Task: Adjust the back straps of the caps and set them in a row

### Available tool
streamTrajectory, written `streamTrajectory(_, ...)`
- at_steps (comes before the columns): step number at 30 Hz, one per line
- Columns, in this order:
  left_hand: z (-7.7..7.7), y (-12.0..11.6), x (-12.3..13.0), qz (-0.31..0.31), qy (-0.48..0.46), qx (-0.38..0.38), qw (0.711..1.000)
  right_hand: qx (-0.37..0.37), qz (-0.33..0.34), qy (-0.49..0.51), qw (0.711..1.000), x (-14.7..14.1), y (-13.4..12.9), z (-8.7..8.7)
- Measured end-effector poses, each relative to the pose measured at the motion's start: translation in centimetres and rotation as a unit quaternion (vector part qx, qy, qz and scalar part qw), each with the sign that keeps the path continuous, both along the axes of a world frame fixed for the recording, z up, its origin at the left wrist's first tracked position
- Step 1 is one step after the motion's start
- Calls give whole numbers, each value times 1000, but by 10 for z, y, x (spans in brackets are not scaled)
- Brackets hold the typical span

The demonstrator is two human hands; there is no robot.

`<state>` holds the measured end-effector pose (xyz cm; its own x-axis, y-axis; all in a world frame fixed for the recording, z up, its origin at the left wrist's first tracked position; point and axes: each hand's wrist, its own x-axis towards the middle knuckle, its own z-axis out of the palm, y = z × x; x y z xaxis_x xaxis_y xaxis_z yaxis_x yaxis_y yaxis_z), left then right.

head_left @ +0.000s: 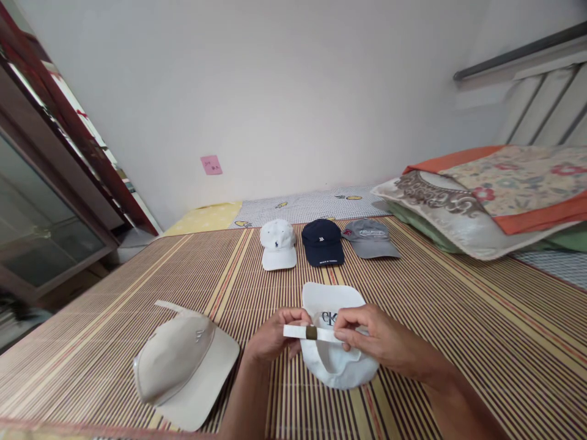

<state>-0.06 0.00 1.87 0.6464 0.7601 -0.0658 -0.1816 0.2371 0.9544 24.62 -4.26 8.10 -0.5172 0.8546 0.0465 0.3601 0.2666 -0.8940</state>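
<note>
A white baseball cap (337, 376) with dark "CK" lettering lies in front of me, its brim pointing away. Its white back strap (294, 332) is stretched level between my hands, with a dark brass-coloured buckle (311, 332) on it. My left hand (280, 335) pinches the strap near the buckle's left side, fingers partly behind it. On the other side, my right hand (371, 335) grips the strap between thumb and fingers. To the left lies a beige cap (178, 348) on its side, its loose strap (172, 305) sticking out.
Behind stand a white cap (277, 241), a navy cap (322, 241) and a grey cap (371, 238) in a row on the striped bamboo mat (114, 324). Pillows (458, 214) are piled at the right. A pink note (211, 165) is stuck on the wall.
</note>
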Motion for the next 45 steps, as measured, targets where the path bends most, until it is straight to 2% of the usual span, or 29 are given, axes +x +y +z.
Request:
streamTrajectory(5,4,0,-2,1,-25,25,999,-1,-2,-1,1000,0,0,3)
streamTrajectory(9,15,-3,-13,-29,-36,64,997,4,-5,-7,1000,0,0,6)
streamTrajectory(12,28,-7,-20,-36,8,77,996,3,-3,-7,1000,-1,0,4)
streamTrajectory(16,39,-11,-21,-25,95,48,994,-1,0,-5,1000,-2,0,2)
streamTrajectory(23,30,-8,-21,0,106,41,993,-49,19,22,998,9,4,-5)
streamTrajectory(28,24,-4,-22,17,72,53,996,-25,10,0,1000,21,11,-10)
streamTrajectory(35,17,-1,-22,20,10,74,997,-11,20,-24,999,19,8,-5)
streamTrajectory(39,17,-2,-22,16,2,64,998,-10,22,-30,999,17,9,-6)
streamTrajectory(45,22,-4,-23,21,41,48,998,-10,19,-30,999,16,10,-7)
